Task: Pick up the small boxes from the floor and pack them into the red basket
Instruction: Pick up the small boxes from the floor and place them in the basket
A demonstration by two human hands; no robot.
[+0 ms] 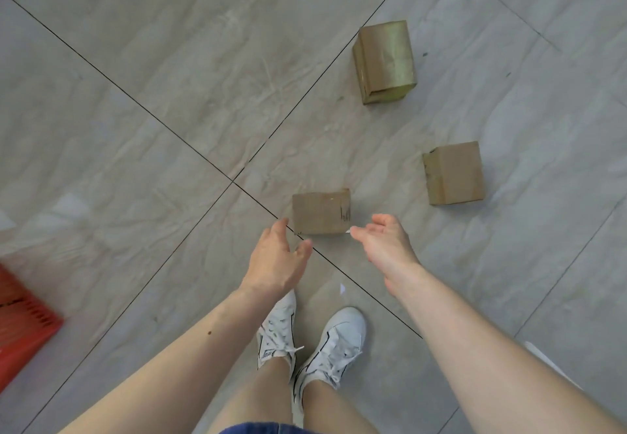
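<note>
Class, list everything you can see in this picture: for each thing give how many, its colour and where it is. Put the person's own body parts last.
Boxes: three, brown cardboard, on the floor ahead: nearest box between the hands, right box further right, far box beyond, wrapped in shiny tape.
Basket: one, red, at the left edge, only partly in view.
Floor: grey tiles with dark joint lines.
Paper scrap: one, white, on the floor near the shoes.
Shoes: two, white with laces, bottom centre.
Left hand: one, open, at the nearest box's left corner.
Right hand: one, open, at its right corner.
</note>
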